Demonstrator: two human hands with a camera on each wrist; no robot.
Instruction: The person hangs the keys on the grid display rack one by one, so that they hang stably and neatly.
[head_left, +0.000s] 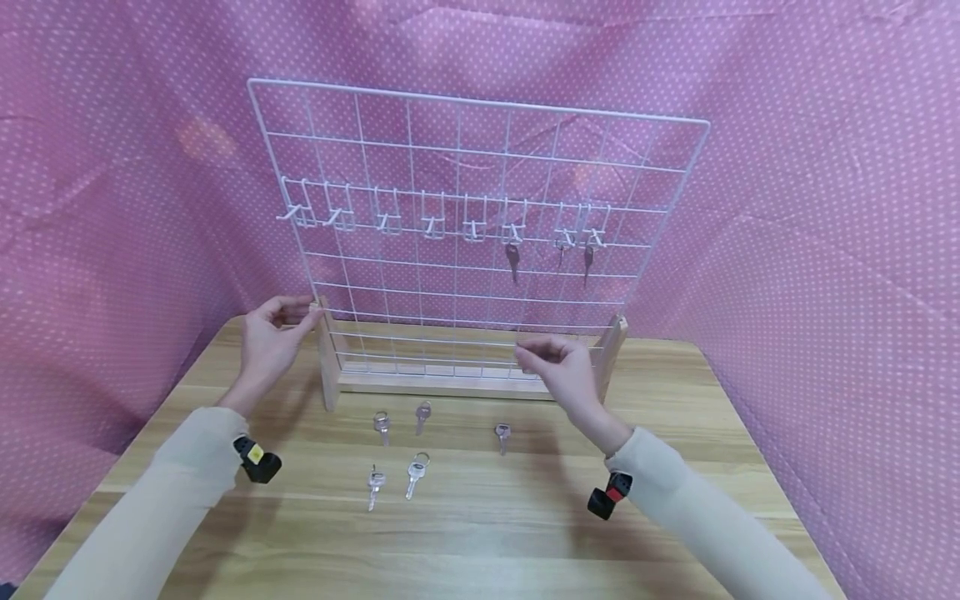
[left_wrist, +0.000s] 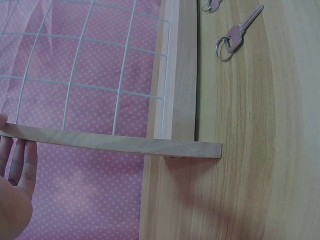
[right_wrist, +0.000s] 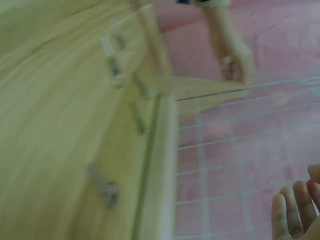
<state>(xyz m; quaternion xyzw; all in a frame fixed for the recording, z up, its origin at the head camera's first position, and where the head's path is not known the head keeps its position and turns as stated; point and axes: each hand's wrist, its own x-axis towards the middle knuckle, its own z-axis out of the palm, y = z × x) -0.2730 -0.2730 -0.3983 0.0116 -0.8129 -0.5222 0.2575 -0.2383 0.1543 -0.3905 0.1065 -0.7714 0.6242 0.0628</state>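
Note:
My left hand (head_left: 272, 343) (left_wrist: 15, 195) holds the upper end of the rack's left wooden post (head_left: 327, 358) (left_wrist: 115, 142), thumb on one side and fingers on the other. In front of the lower right of the white wire grid (head_left: 480, 152) is my right hand (head_left: 572, 379) (right_wrist: 299, 215), fingers relaxed and slightly bent, with nothing visible in it. Keys hang from hooks on the grid's right half, one a dark key (head_left: 513, 260), another dark key (head_left: 588, 263) farther right. Several keys with rings lie on the table, including a key (head_left: 502, 437) near the right forearm.
Empty white hooks (head_left: 387, 222) line the grid's left and middle. The rack's wooden base bar (head_left: 450, 387) stands near the back of the wooden table (head_left: 465, 533). Pink dotted cloth (head_left: 825, 250) surrounds the table at the back and sides.

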